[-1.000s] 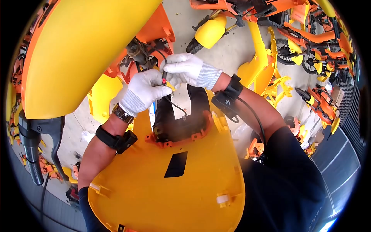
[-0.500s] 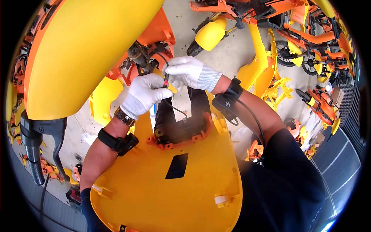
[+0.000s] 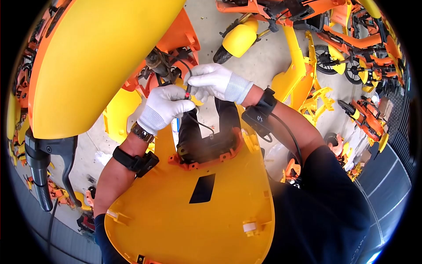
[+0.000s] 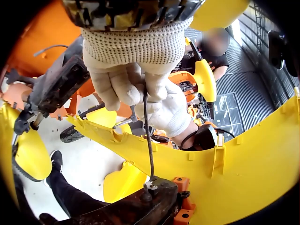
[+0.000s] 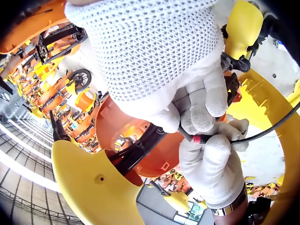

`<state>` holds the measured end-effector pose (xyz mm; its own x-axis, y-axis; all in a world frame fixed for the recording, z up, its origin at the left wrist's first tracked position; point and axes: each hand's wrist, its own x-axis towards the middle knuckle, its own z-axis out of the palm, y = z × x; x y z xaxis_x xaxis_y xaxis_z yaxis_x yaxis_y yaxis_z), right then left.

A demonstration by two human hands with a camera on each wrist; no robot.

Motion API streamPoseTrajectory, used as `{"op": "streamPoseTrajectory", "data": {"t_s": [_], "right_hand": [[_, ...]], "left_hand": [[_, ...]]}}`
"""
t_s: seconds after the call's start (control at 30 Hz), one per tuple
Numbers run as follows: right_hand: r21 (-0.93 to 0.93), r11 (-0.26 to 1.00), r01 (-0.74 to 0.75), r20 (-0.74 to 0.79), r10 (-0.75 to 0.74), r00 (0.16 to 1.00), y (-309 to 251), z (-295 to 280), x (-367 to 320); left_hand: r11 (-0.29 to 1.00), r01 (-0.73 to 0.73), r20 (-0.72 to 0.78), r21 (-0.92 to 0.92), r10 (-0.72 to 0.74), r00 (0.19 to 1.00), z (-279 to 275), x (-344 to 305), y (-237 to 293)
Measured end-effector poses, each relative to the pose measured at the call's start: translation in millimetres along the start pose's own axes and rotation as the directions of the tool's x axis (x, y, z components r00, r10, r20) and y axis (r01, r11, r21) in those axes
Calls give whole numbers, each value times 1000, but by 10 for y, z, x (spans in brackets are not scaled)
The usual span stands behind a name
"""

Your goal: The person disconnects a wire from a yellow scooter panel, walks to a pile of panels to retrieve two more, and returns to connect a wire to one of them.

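White-gloved, my left hand [image 3: 163, 108] pinches a black cable [image 5: 269, 130] between thumb and fingers. The cable's lower length runs to a dark mounting piece [image 4: 157, 199] on the yellow panel. Just above the left fingertips, a red collar [image 5: 200, 139] shows on a connector, between the two hands. My right hand [image 3: 213, 81], also gloved, grips the dark cable end on the other side of this collar, its fingertips close to the left ones. From there the cable [image 3: 187, 66] leads up to the orange vehicle frame. The fingers hide much of the connector.
A broad yellow panel [image 3: 233, 189] lies in front of the body, below the hands. At upper left is a large yellow cover [image 3: 101, 57] above a handlebar grip with lever [image 3: 39, 167]. Several orange and yellow bikes and parts stand around. Another person [image 4: 218, 51] is in the background.
Both hands keep their hold on the cable and connector, shifting only very slightly. The head view has moved a little, so the panel and cover appear slightly displaced.
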<state>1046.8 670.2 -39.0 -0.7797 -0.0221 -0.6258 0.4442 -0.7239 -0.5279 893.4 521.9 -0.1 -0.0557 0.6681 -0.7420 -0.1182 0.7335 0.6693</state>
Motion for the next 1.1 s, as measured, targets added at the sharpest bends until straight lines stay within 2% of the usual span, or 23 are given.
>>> {"op": "streamPoseTrajectory", "data": {"t_s": [0.3, 0.37, 0.47, 0.57, 0.63, 0.67, 0.7, 0.73, 0.77, 0.8, 0.83, 0.87, 0.93, 1.07, 1.1], "right_hand": [[-229, 973, 36, -52, -50, 997, -116, 64, -41], [-327, 944, 50, -50, -71, 996, -163, 103, -70], [-442, 895, 67, -46, -98, 994, -226, 148, -89], [-596, 794, 121, 10, -143, 990, -244, 152, -76], [-685, 663, 301, 159, -267, 950, -168, 116, -41], [-789, 424, 444, 282, -392, 876, -96, 63, 10], [-840, 143, 523, 394, -502, 770, -31, 4, 63], [-835, 118, 537, 386, -569, 726, 84, -19, 90], [-761, 272, 589, 334, -614, 715, 84, 10, 69], [-834, 321, 449, 264, -482, 835, -60, 65, 6], [-788, 484, 381, 182, -408, 895, -122, 105, -11], [-658, 721, 215, 76, -221, 972, -266, 192, -110], [-526, 821, 223, 51, -232, 971, -143, 195, -40], [-547, 804, 233, 71, -233, 970, -113, 206, -38], [-544, 812, 209, 77, -200, 977, -139, 147, -11]], "left_hand": [[998, 16, 31, -54, -14, 999, -20, 11, 46], [1000, 17, 33, -26, -16, 999, -38, 18, 32], [997, 29, 37, -78, -27, 999, -52, 34, 9], [1000, -12, 61, 2, 12, 998, -75, 33, 16], [968, -204, 92, 143, 192, 977, -117, 2, -16], [919, -332, 131, 214, 310, 942, -132, 29, -12], [938, -303, 126, 171, 284, 951, -131, -10, -61], [243, -756, 349, 608, 773, 530, -215, 184, -407], [679, -610, 228, 408, 572, 788, -200, 155, -378], [945, -308, 79, 109, 301, 950, -184, 122, -343], [914, -276, 108, 297, 256, 961, -229, 162, -307], [983, -173, 65, 57, 169, 983, -171, 171, -261], [991, -120, 74, -64, 124, 990, -155, 190, -270], [981, -165, 76, -98, 172, 982, -186, 246, -360], [976, -212, 83, 43, 208, 975, -209, 212, -254]]}}
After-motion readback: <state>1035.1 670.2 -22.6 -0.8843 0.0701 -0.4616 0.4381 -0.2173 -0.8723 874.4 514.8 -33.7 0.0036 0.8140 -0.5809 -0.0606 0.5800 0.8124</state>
